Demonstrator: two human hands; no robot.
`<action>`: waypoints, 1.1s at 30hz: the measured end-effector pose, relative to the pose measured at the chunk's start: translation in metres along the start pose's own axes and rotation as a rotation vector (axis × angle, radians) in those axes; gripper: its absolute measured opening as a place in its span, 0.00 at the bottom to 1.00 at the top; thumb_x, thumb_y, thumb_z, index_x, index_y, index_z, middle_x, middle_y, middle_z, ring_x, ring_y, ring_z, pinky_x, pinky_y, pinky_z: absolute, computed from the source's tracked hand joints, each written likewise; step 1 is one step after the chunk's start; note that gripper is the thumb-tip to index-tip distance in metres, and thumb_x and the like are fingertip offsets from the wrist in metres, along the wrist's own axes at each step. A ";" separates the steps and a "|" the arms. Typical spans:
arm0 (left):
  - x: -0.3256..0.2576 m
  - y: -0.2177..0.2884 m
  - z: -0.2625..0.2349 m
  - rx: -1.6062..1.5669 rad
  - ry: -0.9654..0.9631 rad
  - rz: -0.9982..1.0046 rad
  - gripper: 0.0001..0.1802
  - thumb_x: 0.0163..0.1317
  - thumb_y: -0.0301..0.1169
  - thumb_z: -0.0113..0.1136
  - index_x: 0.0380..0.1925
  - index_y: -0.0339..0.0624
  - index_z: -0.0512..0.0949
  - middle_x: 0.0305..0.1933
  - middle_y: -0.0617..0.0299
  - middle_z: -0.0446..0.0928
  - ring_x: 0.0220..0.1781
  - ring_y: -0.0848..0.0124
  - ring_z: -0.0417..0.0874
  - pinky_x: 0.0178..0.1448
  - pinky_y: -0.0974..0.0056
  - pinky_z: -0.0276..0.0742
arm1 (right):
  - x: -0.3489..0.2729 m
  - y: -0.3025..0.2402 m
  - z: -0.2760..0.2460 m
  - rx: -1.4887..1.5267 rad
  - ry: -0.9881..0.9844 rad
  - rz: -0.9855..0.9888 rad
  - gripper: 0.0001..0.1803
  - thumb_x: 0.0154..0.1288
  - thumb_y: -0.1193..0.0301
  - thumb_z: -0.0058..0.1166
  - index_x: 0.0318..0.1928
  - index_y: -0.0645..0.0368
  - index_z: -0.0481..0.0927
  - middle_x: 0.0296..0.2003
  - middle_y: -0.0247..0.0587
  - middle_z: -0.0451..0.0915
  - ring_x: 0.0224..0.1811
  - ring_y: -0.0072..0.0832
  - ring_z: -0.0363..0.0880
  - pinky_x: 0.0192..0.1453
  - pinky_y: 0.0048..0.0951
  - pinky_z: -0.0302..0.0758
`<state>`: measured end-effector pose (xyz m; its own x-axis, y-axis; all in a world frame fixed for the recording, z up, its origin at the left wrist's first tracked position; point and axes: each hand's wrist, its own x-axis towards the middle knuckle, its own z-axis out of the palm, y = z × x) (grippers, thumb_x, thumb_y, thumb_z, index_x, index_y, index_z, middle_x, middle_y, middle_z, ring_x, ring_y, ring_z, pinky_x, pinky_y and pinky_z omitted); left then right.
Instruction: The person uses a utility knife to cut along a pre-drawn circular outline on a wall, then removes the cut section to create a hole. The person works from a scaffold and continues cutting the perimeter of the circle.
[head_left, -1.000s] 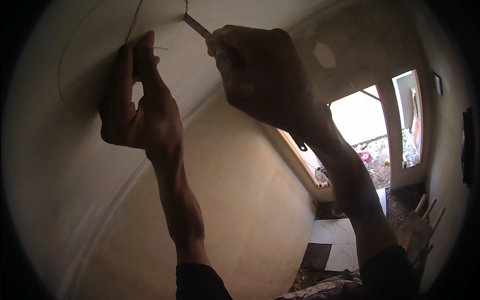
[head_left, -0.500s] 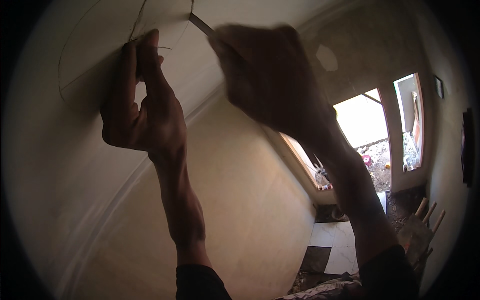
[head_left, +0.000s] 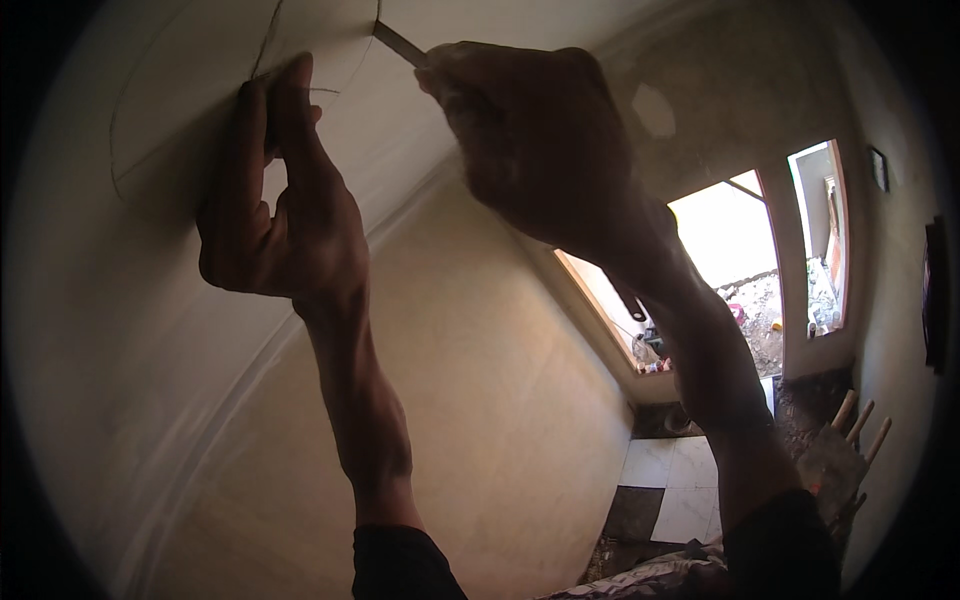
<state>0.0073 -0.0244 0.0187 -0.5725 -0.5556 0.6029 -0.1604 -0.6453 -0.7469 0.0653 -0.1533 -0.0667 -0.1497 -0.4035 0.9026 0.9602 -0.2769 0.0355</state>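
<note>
the hands are backlit and dim. a thin blade (head_left: 398,44) is gripped by the right hand (head_left: 530,150), its tip on the ceiling (head_left: 180,90); left hand (head_left: 280,210) fingers are pressed there. windows (head_left: 725,260) glare behind.

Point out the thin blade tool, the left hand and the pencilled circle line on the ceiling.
thin blade tool (head_left: 398,43), head view, bare metal shaft.
left hand (head_left: 285,225), head view, back of the hand.
pencilled circle line (head_left: 113,150), head view, its left arc.
</note>
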 end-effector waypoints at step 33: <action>0.006 -0.003 -0.010 -0.003 -0.026 -0.010 0.07 0.58 0.20 0.70 0.36 0.32 0.84 0.30 0.57 0.87 0.25 0.71 0.88 0.30 0.71 0.86 | -0.010 -0.010 0.000 0.044 -0.018 0.001 0.08 0.65 0.75 0.51 0.29 0.64 0.78 0.20 0.52 0.76 0.21 0.47 0.77 0.26 0.40 0.72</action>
<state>-0.0036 -0.0203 0.0212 -0.5499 -0.5628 0.6171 -0.1683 -0.6490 -0.7419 0.0575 -0.1469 -0.0764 -0.1450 -0.3882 0.9101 0.9699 -0.2376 0.0531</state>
